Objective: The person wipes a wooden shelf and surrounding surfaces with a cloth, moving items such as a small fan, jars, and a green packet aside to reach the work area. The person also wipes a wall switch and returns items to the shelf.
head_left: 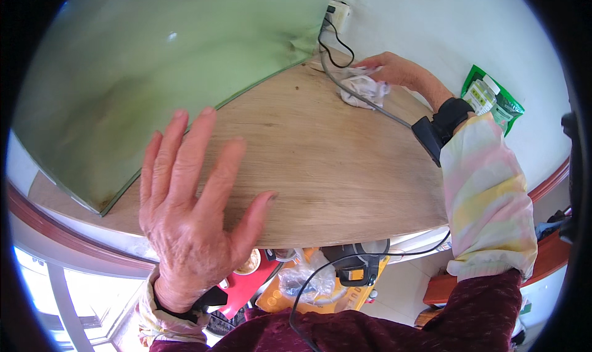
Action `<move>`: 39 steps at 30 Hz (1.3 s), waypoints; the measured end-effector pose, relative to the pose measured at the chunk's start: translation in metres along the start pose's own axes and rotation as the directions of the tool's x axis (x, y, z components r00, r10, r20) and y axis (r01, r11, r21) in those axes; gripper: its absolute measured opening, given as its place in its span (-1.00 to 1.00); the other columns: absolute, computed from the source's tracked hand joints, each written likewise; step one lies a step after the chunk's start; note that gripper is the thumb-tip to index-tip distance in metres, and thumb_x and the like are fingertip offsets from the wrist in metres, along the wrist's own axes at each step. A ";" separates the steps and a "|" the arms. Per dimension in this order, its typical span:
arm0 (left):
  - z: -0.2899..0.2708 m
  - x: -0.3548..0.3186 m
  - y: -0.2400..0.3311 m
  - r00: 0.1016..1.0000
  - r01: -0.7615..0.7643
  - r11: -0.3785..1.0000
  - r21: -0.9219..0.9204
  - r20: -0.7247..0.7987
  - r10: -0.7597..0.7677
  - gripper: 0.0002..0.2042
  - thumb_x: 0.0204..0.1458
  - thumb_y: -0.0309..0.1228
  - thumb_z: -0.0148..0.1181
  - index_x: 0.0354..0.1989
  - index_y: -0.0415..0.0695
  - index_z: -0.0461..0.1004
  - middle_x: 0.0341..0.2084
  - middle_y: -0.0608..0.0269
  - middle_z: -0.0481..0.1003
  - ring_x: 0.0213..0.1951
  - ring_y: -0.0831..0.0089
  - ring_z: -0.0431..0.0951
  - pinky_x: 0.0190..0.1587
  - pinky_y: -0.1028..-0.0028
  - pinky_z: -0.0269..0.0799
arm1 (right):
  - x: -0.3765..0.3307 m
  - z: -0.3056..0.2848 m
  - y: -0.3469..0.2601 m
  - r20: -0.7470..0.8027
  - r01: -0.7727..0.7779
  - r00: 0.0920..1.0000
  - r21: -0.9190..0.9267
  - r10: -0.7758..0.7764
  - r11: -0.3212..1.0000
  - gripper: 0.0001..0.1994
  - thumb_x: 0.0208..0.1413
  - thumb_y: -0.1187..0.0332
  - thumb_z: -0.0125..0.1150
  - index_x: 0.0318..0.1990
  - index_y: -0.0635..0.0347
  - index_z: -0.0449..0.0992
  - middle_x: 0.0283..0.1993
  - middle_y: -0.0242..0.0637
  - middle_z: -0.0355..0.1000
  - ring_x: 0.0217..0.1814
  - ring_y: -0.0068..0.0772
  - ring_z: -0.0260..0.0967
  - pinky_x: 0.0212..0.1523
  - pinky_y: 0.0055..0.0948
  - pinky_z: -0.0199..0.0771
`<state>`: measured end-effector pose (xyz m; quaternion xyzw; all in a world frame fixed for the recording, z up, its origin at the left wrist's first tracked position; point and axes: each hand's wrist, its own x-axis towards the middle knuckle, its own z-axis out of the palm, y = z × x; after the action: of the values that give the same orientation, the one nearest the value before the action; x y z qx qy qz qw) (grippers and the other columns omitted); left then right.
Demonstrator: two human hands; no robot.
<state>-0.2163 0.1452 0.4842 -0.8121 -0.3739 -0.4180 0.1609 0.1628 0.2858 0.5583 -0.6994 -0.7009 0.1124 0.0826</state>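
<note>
My right fingers (370,62) are touching a crumpled white cloth (359,90) on the desk (320,173), by the grey cable (395,117); whether they're pinching, I can't tell. My left fingers (189,164) are hanging spread, empty. The cloth is looking soft, light, best gripped by its bunched middle.

Wood top (327,173) is showing light brown with darker streaky grain, tank (185,50) is reading translucent pale green with brownish smudges, and cloth (365,87) is looking white with greyish shading. Right sleeve (490,192) is carrying soft pink, yellow and white tie-dye-like bands, shirt (475,309) is running maroon with fine light flecks, and wrist strap (453,110) is showing plain black. Cable (394,119) is reading grey, cord (394,254) black, packet (515,110) bright green, wall (431,19) whitish, low surface (250,293) red, box (271,299) yellow-orange.
</note>
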 end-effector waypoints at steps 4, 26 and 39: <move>0.001 0.000 -0.001 1.000 0.008 1.000 -0.030 0.001 -0.008 -0.57 -0.30 -0.32 0.32 -0.17 -0.17 0.51 0.07 -0.02 0.34 0.14 -0.05 0.27 0.13 0.06 0.18 | 0.033 0.006 0.001 -0.291 -0.221 0.952 -0.455 0.090 0.862 -0.63 -0.12 0.25 0.20 -0.11 0.16 0.55 -0.26 -0.18 0.52 -0.23 -0.37 0.44 -0.18 -0.39 0.45; 0.000 -0.002 0.001 1.000 0.021 0.997 -0.081 -0.013 -0.022 -0.59 -0.24 -0.27 0.32 -0.18 -0.18 0.50 0.05 -0.02 0.34 0.12 -0.03 0.29 0.15 0.06 0.17 | 0.046 0.019 -0.052 0.161 -0.011 0.985 0.383 -0.055 0.924 -0.70 -0.05 0.33 0.27 -0.15 0.25 0.53 -0.28 -0.39 0.49 -0.28 -0.57 0.35 -0.28 -0.55 0.35; 0.006 -0.006 0.000 0.996 -0.003 1.000 -0.030 -0.086 0.000 -0.64 -0.15 -0.21 0.25 -0.24 -0.21 0.50 -0.03 -0.05 0.37 0.09 0.01 0.32 0.14 0.10 0.17 | -0.053 0.017 -0.090 -0.520 0.347 0.807 0.031 -0.281 0.937 -0.74 0.07 0.34 0.03 -0.12 0.22 0.50 -0.27 -0.09 0.48 -0.31 -0.33 0.42 -0.27 -0.39 0.39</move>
<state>-0.2151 0.1453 0.4763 -0.7959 -0.3597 -0.4581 0.1650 0.0723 0.2326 0.5684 -0.5718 -0.7518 -0.0474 0.3251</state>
